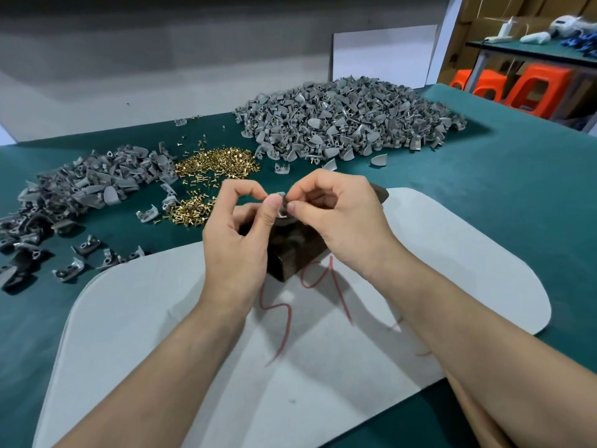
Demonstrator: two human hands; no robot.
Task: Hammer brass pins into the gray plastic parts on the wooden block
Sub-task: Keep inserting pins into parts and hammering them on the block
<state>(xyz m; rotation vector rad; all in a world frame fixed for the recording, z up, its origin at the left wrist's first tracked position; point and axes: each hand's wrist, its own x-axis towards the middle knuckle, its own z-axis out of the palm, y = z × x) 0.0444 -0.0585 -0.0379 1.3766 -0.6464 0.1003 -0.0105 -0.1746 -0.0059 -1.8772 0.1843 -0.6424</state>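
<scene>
Hands: your left hand (235, 240) and right hand (342, 221) meet fingertip to fingertip, and both pinch one gray part (282, 206) between thumb and forefinger.
Part: you hold it in the air just above the block (294, 257), not yet seated. Whether a pin already sits in it is too small to tell.
Block: dark wood on the white mat (161, 318), mostly hidden under your hands.
Risk, drop: your grip is at the fingertips only. A slip would likely send the part onto the mat, and any pin with it.
Risk, seating: if you set the part down tilted, a blow would probably bend the pin or kick the part off the block.
Risk, fingers: both hands crowd the part, so striking before they clear it could catch a fingertip.
Risk, hammer: no hammer shows plainly. A dark thing (378, 193) just behind your right hand may be one, but it is partly hidden. Groping for it could knock the block.
Count, hands: two.
Count, held parts: one.
Count, blocks: one.
Count, pins: two brass heaps, a far heap (219, 163) and a near heap (190, 211), with strays between. The pins are too many to count.
Count, gray parts: two heaps on the desk (517, 195), a big heap (349, 124) to the right and a left heap (80, 185). Loose ones lie around both, too many to count.
Count, stools: three orange stools (529, 88), beyond the desk.
</scene>
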